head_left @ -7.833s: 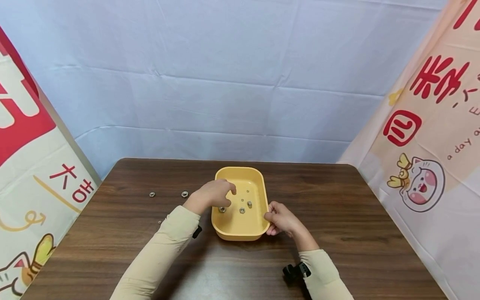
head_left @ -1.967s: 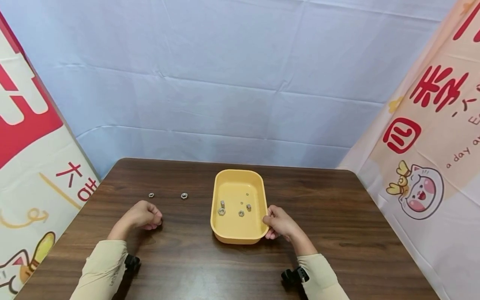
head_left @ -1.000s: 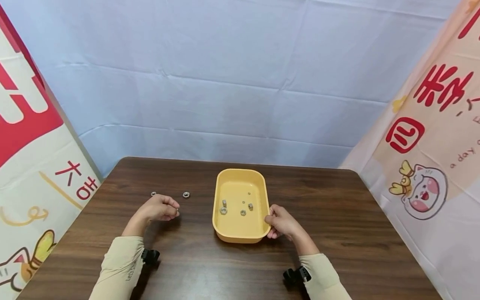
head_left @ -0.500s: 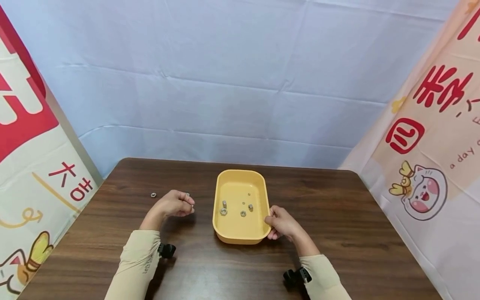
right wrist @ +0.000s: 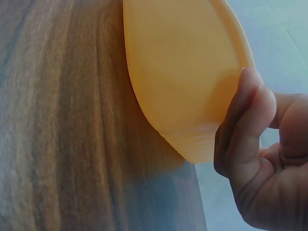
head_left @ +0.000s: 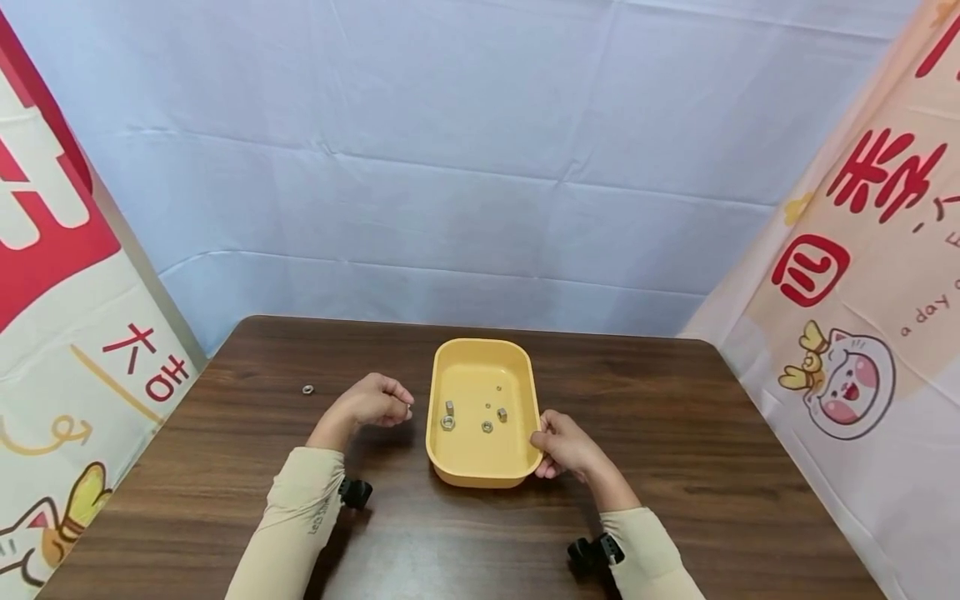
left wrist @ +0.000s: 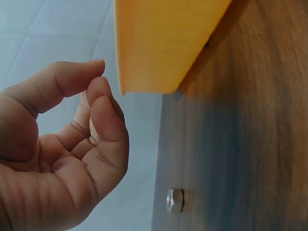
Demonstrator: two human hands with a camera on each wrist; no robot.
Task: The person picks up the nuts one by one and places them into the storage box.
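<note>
At the middle of the surface (head_left: 675,492): yellow tray (head_left: 480,481), six nuts (head_left: 447,423) spread on its floor, two tiny. Right-hand grip (head_left: 564,446) pinches the tray's right edge, thumb at the rim; probably to stop it sliding. Left-hand grip (head_left: 371,400) just left of tray, not touching; fingertips pinched together on a tiny bright piece (head_left: 409,407), likely a small nut, hence the fine pinch. Tray's left wall stands between that grip and the nuts inside. Loose nut (head_left: 308,389) well off to the left. Left wrist view shows a hex nut (left wrist: 175,200) on the surface; can't tell if same one. Pale cloth (head_left: 480,167) behind, clear of the work.
</note>
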